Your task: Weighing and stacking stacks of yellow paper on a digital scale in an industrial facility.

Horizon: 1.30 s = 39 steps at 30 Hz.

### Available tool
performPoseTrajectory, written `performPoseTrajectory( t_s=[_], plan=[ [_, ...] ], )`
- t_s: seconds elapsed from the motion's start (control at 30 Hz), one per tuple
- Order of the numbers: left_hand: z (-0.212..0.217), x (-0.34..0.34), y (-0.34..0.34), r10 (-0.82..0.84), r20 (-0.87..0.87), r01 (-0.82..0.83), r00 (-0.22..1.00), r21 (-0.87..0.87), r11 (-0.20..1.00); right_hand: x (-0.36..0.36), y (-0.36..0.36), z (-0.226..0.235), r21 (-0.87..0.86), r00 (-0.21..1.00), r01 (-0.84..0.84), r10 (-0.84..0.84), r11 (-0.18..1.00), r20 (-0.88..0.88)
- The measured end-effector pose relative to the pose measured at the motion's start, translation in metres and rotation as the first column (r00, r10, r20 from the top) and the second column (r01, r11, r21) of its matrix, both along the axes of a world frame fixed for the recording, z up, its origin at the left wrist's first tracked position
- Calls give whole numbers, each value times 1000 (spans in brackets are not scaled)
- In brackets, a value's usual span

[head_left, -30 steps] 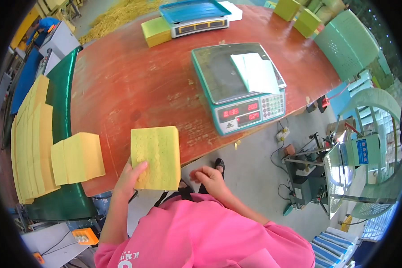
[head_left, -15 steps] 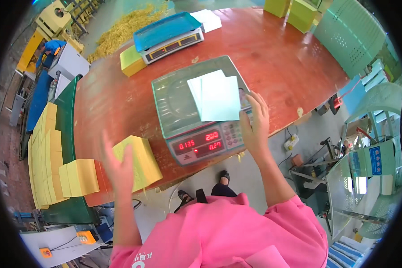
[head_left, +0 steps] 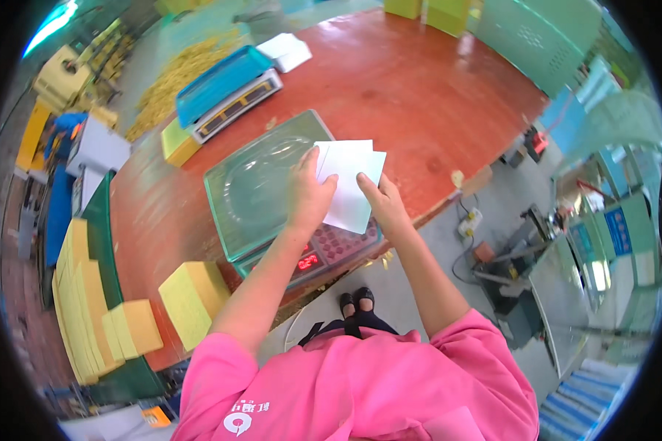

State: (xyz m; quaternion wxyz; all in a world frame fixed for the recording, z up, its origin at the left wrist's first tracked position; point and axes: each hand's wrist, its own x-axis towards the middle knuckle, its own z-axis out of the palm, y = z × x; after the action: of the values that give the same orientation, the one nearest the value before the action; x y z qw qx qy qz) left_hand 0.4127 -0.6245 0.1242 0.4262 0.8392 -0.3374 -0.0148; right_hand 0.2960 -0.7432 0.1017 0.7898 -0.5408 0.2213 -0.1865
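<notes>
Several white sheets of paper point(head_left: 348, 192), fanned slightly apart, are between my hands over the right side of a digital scale point(head_left: 254, 173). My left hand point(head_left: 307, 195) grips their left edge, thumb on top. On the right edge, the thumb of my right hand point(head_left: 387, 206) presses the sheets, with its fingers partly hidden behind them. The scale has a clear greenish tray and a lit red display, partly covered by my left forearm. A yellow paper stack point(head_left: 191, 301) stands left of the scale at the table's near edge.
The red tabletop point(head_left: 390, 95) carries a second scale with a blue tray point(head_left: 221, 81), white sheets point(head_left: 285, 51) and a yellow block point(head_left: 178, 143). More yellow stacks point(head_left: 84, 294) line the left side. Metal equipment point(head_left: 522, 294) stands beyond the right edge.
Both hands have closed on the white sheets, the left coming in from beside the yellow stack. The sheets have shifted on the scale, and the view has turned a little.
</notes>
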Motion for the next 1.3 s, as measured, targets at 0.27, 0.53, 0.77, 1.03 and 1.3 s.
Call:
performPoseTrajectory(
  t_s=[0.27, 0.53, 0.77, 1.03, 1.3],
  plan=[
    [19, -70, -64, -249, 120, 263, 961, -126, 956, -87, -51, 2, 298, 916, 361, -395, 884, 61],
    [6, -85, -132, -423, -225, 297, 878, -437, 849, -107, -151, 3, -379, 859, 500, -389, 779, 333],
    [-45, -97, -203, -469, -531, 179, 706, -507, 843, -102, -225, -58, -245, 990, 59, -25, 968, 141],
    [-49, -111, -247, -342, -543, 90, 767, -436, 895, -108, -259, -46, -121, 984, -141, 153, 983, 96],
    [-44, -162, -285, -359, -753, 235, 551, -273, 933, -203, -257, -72, 64, 982, 191, -189, 980, -31]
  ],
)
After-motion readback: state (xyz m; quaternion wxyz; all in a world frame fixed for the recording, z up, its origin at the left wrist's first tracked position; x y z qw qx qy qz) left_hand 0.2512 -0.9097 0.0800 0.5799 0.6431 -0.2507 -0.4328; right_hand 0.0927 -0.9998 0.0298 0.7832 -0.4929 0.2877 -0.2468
